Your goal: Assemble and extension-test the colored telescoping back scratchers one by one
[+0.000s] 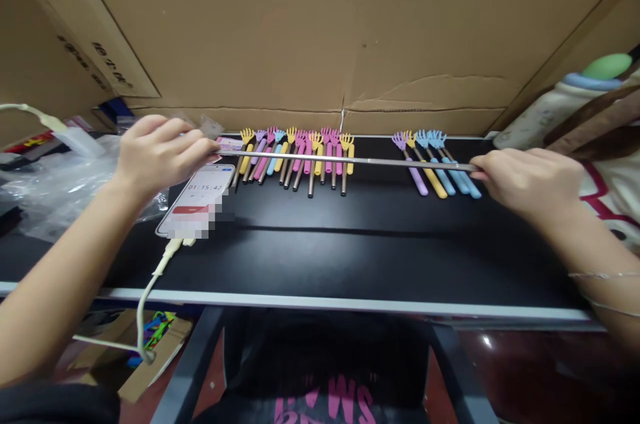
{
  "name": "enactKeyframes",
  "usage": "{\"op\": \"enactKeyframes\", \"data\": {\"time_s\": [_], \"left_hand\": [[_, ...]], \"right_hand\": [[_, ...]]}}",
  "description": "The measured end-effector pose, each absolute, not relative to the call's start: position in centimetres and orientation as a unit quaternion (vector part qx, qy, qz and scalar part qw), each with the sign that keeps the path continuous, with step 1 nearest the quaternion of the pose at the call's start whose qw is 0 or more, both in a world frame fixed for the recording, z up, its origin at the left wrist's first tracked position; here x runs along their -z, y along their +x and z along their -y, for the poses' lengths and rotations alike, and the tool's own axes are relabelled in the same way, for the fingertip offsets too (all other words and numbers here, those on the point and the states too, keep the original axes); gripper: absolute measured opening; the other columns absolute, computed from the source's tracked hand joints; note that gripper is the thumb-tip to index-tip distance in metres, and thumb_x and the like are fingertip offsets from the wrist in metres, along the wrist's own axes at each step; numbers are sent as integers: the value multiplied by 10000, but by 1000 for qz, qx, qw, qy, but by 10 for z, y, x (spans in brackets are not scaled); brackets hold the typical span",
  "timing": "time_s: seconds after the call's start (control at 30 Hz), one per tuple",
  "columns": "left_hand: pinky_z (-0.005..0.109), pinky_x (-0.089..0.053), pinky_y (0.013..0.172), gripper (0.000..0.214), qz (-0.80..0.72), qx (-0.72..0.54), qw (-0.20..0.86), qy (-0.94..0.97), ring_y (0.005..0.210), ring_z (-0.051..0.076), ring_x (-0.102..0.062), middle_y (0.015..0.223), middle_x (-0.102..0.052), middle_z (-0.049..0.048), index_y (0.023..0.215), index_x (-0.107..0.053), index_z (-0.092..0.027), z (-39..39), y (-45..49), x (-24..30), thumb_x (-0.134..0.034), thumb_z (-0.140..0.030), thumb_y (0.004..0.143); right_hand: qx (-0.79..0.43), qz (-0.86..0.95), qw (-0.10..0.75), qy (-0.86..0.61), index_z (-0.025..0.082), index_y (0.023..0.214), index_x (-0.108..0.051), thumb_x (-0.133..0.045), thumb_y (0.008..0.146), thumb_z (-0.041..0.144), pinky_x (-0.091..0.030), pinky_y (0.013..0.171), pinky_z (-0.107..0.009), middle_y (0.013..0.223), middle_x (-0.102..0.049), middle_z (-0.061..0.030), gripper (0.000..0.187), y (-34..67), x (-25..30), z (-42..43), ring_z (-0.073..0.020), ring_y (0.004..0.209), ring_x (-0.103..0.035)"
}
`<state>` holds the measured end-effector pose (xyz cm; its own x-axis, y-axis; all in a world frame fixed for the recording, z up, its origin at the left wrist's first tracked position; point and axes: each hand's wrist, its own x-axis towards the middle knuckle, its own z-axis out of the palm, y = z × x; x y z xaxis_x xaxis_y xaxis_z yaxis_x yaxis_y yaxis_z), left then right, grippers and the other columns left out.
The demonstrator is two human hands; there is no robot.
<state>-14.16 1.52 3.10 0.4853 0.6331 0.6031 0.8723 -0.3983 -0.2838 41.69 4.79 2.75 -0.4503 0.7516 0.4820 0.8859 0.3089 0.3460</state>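
Observation:
A long thin metal telescopic rod (pixel 350 160) is stretched out level above the black table (pixel 320 257). My left hand (pixel 157 154) is closed on its left end and my right hand (pixel 530 179) pinches its right end. Behind the rod lie two rows of small hand-shaped back scratchers: a large mixed row (pixel 295 157) in yellow, pink, purple and blue, and a smaller group (pixel 435 164) of purple, yellow and blue ones near my right hand.
A phone (pixel 200 207) showing a timer lies under my left hand, with a white cable (pixel 150 291) hanging over the table's front edge. Clear plastic bags (pixel 55 177) sit at left. Cardboard boxes (pixel 320 31) stand behind, a bag (pixel 580 117) at right.

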Motion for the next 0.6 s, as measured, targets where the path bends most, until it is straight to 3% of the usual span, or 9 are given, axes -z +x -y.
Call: {"op": "enactKeyframes", "data": {"time_s": [0.2, 0.47, 0.6], "left_hand": [[376, -347, 759, 297, 507, 193, 336, -770, 838, 208, -470, 697, -613, -22, 764, -551, -283, -5, -190, -24, -434, -455, 976], [456, -366, 861, 314, 526, 189, 297, -774, 945, 251, -485, 760, -632, -2, 775, -570, -314, -1, -185, -16, -390, -456, 990], [454, -350, 893, 284, 526, 197, 240, -792, 863, 239, -449, 712, -607, -1, 752, -582, -315, -4, -177, -18, -451, -440, 971]], "right_hand": [[292, 763, 36, -575, 185, 922, -700, -529, 914, 368, -336, 640, -325, 877, -720, -174, 250, 458, -33, -45, -206, 729, -552], [276, 788, 50, -548, 199, 1028, -671, -564, 906, 329, -396, 717, -352, 962, -731, -189, 208, 467, -24, -44, -258, 810, -616], [270, 773, 41, -573, 184, 1025, -683, -570, 906, 290, -396, 717, -349, 993, -738, -198, 195, 464, -23, -43, -253, 796, -618]]}}
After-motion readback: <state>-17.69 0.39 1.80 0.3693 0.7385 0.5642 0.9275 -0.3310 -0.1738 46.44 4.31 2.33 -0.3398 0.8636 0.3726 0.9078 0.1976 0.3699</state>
